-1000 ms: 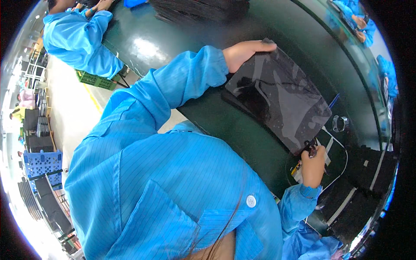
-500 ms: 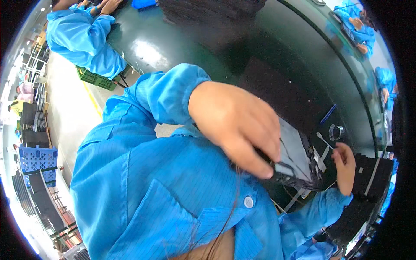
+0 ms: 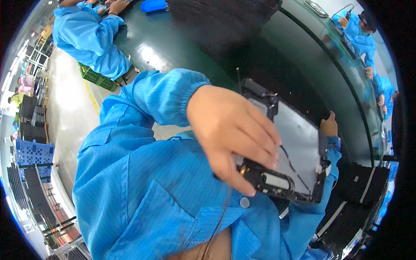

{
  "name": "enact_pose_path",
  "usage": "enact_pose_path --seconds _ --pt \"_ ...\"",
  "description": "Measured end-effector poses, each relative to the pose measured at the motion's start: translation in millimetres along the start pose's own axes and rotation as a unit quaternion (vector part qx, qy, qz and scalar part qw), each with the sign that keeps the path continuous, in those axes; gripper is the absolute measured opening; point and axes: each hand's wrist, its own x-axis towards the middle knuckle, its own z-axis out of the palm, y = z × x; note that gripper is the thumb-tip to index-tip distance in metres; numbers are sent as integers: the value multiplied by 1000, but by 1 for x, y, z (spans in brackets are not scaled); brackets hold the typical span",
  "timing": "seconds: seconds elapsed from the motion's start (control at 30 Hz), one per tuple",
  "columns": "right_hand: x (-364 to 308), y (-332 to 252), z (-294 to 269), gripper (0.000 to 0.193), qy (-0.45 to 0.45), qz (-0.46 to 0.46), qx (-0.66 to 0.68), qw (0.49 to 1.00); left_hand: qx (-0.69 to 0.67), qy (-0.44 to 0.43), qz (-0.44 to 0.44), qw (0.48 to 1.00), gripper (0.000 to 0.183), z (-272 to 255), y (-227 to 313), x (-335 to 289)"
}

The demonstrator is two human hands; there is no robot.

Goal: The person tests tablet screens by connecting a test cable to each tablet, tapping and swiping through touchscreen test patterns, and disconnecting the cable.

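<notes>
Over the near right part of the table [image 3: 147, 34], I have the opened device [image 3: 299, 143], a black frame around a silvery panel [image 3: 305, 125], sitting aslant in front of the torso. My left hand [image 3: 234, 134] lies across its left side, half curled, fingers over the panel and thumb spread apart toward the near edge, apparently gripping it there. My right hand [image 3: 329, 125] is at the far right edge, thumb up; the frame hides much of it, so I cannot tell how far it is closed or whether it has hold.

I judge the step in hand to be steadying and positioning the device. The next move seems to call for firm support on both sides, with fingertips clear of the thin dark cable [image 3: 287, 158] on the panel.

My left hand covers the near left portion, and the device blocks the table beneath. To the right lie black slabs [image 3: 353, 186] with pale strips; farther off are a dark stack [image 3: 221, 21], a blue tray [image 3: 154, 5] and, far left, a co-worker [image 3: 89, 39].
</notes>
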Motion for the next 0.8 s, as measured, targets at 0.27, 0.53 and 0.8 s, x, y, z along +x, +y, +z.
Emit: enact_pose_path --seconds 0.27,0.53,0.8 --pt "-32 3 -79 46 -23 -18 481 876 101 -92 40 990 31 14 -46 -41" --pt "-141 -13 -134 50 53 -156 753 637 159 -112 -8 981 30 16 -66 -83" --pt "-189 -55 -79 40 77 42 708 701 225 -189 -93 951 31 27 -58 -105"
